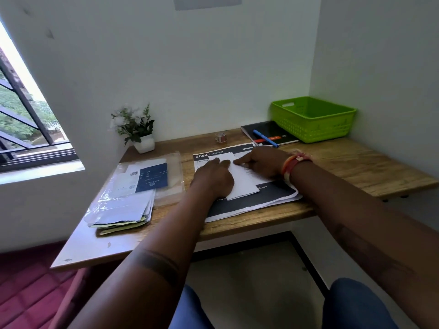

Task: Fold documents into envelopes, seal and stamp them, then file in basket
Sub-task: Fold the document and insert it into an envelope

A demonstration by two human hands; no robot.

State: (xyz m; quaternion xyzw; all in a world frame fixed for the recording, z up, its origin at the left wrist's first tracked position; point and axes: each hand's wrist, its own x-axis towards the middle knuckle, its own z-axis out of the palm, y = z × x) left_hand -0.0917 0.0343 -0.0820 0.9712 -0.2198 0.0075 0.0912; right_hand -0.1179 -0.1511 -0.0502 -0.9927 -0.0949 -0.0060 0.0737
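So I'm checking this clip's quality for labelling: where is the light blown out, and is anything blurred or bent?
Head view: the window at left is overexposed; both hands on the folded paper look slightly soft; the wide lens bends the desk edge and walls.

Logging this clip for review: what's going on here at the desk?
A person presses a folded white paper flat with both hands, left hand on its left edge, right hand pointing along its top. It lies on a printed sheet stack. Envelopes in a plastic sleeve wait at left; the green basket sits far right.
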